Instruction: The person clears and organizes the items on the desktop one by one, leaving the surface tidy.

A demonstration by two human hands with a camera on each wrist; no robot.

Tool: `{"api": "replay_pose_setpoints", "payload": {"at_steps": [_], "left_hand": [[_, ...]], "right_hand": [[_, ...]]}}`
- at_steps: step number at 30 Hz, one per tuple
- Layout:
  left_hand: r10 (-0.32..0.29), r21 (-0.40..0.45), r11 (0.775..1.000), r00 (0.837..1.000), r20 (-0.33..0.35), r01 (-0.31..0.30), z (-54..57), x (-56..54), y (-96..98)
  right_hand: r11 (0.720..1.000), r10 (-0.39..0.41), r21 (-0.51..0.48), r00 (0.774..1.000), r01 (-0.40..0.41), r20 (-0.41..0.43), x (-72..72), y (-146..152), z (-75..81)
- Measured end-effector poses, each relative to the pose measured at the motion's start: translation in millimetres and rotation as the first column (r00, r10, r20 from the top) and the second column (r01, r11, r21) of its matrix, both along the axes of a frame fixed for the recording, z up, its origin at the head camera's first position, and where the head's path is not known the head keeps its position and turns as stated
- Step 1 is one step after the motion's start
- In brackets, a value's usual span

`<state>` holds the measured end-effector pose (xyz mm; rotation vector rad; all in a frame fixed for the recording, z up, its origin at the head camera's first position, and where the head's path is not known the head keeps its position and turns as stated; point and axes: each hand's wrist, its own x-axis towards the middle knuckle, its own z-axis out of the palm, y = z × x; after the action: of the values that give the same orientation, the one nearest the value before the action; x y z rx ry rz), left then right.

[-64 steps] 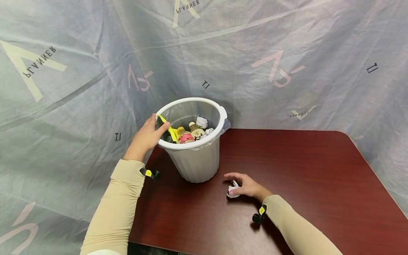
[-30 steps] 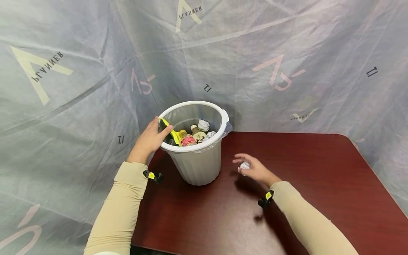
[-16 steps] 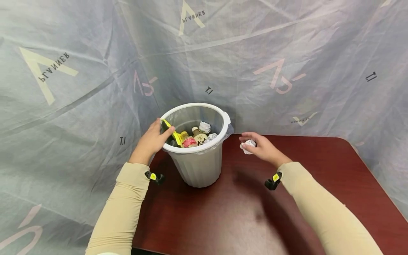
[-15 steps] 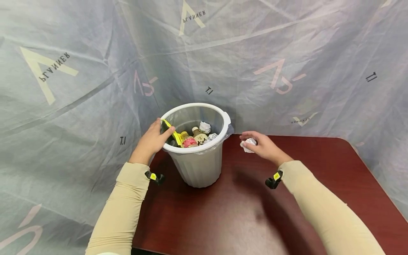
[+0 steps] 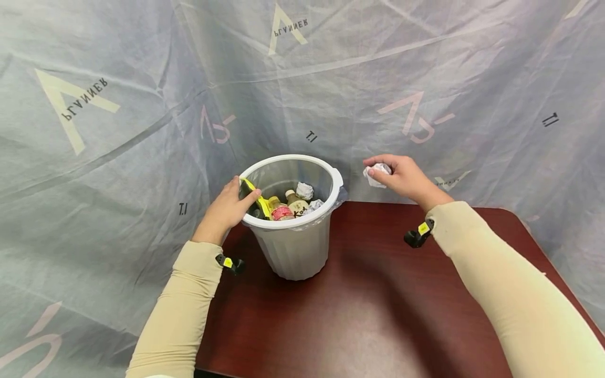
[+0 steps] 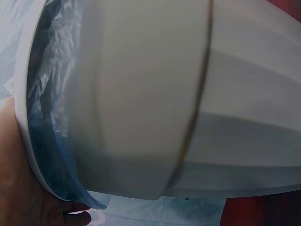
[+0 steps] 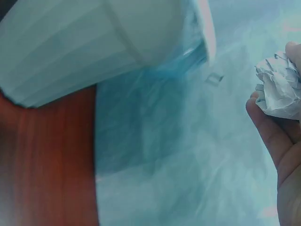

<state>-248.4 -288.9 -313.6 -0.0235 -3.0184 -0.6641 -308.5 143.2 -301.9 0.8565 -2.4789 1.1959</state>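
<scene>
A grey trash bin (image 5: pixel 298 247) with a white rim and a clear plastic liner stands on the table. My left hand (image 5: pixel 226 211) grips its rim at the left, thumb over the inside, fingers outside. Up in the air right of the bin, level with its rim, my right hand (image 5: pixel 405 177) holds a crumpled paper ball (image 7: pixel 280 89) between thumb and fingers. Inside the bin lie a bottle with a red label (image 5: pixel 281 212), a bottle with a pale label (image 5: pixel 296 206), a yellow-and-black item (image 5: pixel 262 207) and other crumpled paper (image 5: pixel 304 190).
The dark red wooden table (image 5: pixel 350 325) reaches right and toward me, its front edge low in the head view. A grey printed sheet (image 5: pixel 264 94) hangs close behind the bin and along the left side. Each wrist carries a small black camera (image 5: pixel 418 234).
The right hand has picked the paper ball off the table and raised it up and rightward, above the table's far edge in view. The left hand keeps its place on the bin rim.
</scene>
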Motion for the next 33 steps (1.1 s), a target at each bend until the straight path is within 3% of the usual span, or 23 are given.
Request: {"api": "replay_pose_setpoints", "payload": {"at_steps": [6, 15, 19, 26, 33], "left_hand": [[-0.02, -0.01, 1.0, 1.0, -0.006, 0.02, -1.0, -3.4, 11.0], [-0.054, -0.021, 0.998, 0.998, -0.012, 0.054, -1.9, -8.5, 42.3], [-0.064, -0.016, 0.998, 0.998, -0.008, 0.063, 0.5, -7.7, 54.2], [-0.063, -0.024, 0.998, 0.998, -0.016, 0.063, 0.1, -8.6, 65.3], [-0.064, -0.041, 0.997, 0.998, -0.013, 0.064, 0.7, -8.2, 70.4]], "right_hand": [[0.999, 0.03, -0.016, 0.999, -0.03, -0.031, -4.4, -25, 28.7], [0.998, 0.069, 0.009, 0.997, -0.068, -0.031, -5.9, -60, 50.0], [0.995, 0.094, 0.017, 0.996, -0.094, 0.006, -5.7, -65, 55.1], [0.986, 0.162, -0.051, 0.974, -0.156, 0.159, -5.5, -60, 54.6], [0.998, 0.063, -0.009, 0.99, -0.063, 0.124, -5.1, -48, 53.4]]}}
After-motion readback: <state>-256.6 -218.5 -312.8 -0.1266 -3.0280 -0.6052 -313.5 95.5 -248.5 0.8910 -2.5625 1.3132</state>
